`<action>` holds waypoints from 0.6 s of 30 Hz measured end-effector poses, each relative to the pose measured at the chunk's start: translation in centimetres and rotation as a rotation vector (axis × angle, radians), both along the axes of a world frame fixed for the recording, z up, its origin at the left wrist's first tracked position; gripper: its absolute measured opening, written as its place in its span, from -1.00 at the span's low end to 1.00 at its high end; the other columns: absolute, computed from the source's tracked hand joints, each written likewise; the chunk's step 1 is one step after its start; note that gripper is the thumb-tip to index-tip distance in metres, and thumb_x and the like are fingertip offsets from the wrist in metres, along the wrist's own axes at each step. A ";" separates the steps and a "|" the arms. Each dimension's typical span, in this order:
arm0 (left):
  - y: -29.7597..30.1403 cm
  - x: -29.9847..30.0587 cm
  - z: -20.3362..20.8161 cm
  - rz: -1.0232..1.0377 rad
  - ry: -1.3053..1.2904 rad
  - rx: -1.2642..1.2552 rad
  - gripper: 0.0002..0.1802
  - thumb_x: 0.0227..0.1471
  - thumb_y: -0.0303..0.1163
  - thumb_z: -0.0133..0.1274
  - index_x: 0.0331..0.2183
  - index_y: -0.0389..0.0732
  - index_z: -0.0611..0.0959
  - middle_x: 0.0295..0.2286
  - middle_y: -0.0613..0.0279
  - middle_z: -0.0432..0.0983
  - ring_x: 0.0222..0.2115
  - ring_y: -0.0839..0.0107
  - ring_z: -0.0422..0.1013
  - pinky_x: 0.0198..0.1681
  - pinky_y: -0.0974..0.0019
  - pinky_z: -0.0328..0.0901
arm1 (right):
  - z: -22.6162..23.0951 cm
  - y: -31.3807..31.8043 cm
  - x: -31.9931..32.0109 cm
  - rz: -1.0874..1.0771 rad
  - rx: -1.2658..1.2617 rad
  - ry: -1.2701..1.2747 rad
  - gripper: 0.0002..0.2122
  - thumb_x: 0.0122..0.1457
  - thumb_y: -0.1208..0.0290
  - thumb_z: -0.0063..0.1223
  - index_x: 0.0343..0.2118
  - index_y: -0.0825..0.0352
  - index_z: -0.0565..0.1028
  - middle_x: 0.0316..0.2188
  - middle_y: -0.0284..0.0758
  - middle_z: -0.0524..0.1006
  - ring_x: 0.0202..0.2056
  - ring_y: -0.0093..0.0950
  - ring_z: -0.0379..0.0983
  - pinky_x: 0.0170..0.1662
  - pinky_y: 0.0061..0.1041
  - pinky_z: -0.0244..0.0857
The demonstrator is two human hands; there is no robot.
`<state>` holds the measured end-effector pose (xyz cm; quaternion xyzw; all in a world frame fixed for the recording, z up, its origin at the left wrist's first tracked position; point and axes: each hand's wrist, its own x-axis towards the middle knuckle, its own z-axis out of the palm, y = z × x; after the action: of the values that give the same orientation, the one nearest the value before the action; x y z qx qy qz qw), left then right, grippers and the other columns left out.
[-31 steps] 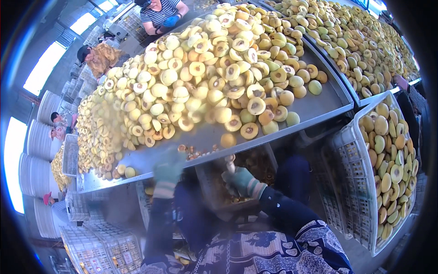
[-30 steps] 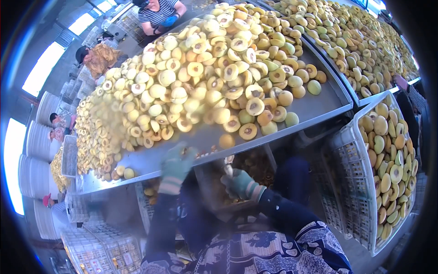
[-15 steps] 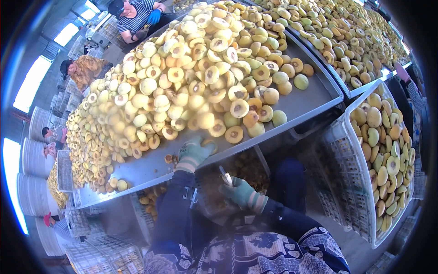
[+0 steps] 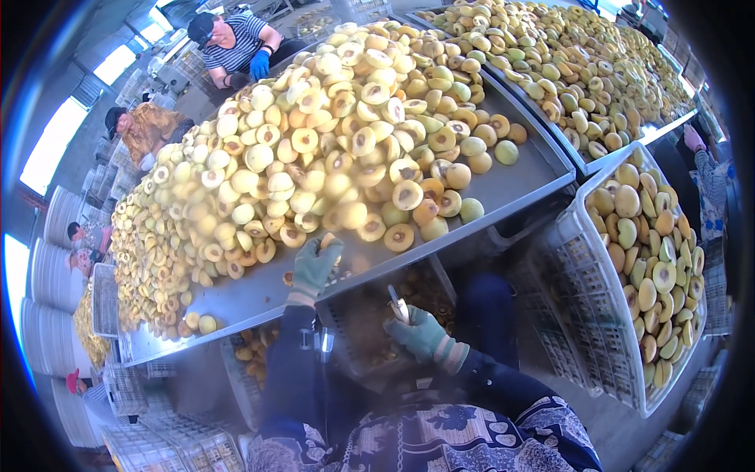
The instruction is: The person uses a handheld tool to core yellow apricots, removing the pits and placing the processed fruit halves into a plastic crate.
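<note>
Yellow peach halves [image 4: 346, 141], many with brown hollows in the middle, are heaped on the metal table [image 4: 252, 299] in front of me. At the heap's near edge, my left hand [image 4: 313, 271] in a green glove is closed on a peach half [image 4: 331, 242]. My right hand [image 4: 421, 334], gloved the same way, grips a small knife [image 4: 399, 305] with a pale handle. Its short blade points up, clear of the fruit. The fingers of this hand wrap the handle and partly hide it.
A white plastic crate [image 4: 570, 236] full of peach halves stands at my right. Below the table edge, a dark crate [image 4: 354, 326] holds scraps. A second metal table [image 4: 621, 157] carries more fruit. Co-workers, one with a blue glove [image 4: 259, 65], sit beyond the heap.
My left hand has drawn slightly back and left from the heap and now shows a peach half in its fingers. My right hand keeps the knife, with little movement.
</note>
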<state>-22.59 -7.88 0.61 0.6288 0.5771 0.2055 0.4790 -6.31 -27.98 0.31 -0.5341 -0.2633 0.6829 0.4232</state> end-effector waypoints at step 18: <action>-14.2 3.2 4.2 0.085 -0.927 -0.184 -0.49 0.21 -0.19 -0.25 0.05 -0.36 0.34 -0.02 0.06 0.34 -0.11 0.21 0.38 -0.06 0.18 0.35 | 2.0 -0.6 -1.5 0.056 0.433 -0.601 -0.73 0.09 0.26 0.11 -0.27 0.35 0.42 -0.48 -0.17 0.51 -0.45 -0.40 0.50 -0.37 -0.42 0.32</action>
<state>-19.35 -22.05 4.82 0.4015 0.3433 0.4318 0.7311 -7.78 -28.54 2.35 -0.6014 -0.5288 0.4352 0.4113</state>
